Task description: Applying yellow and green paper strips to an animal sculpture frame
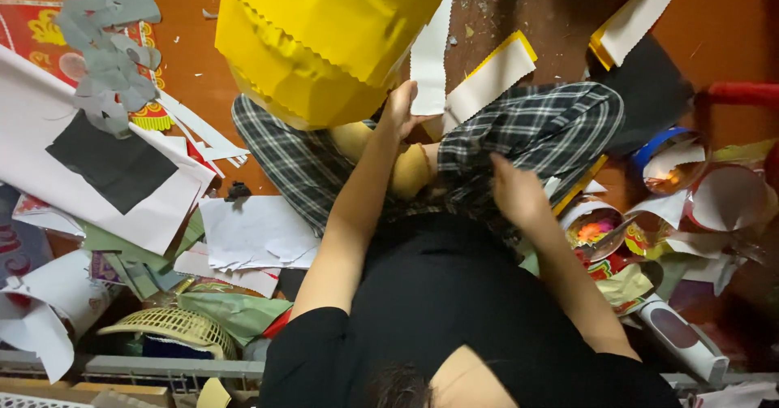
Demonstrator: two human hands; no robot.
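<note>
Left hand (399,107) grips the lower edge of a yellow paper lantern (316,38) rising up and away from it, while the right hand (515,193) rests loosely curled on the knee, farther off

The yellow sheet (324,34) looks like glossy foil paper with pinked edges, the trousers (535,132) are checked woven cloth, and the floor (714,43) is smooth.
</note>
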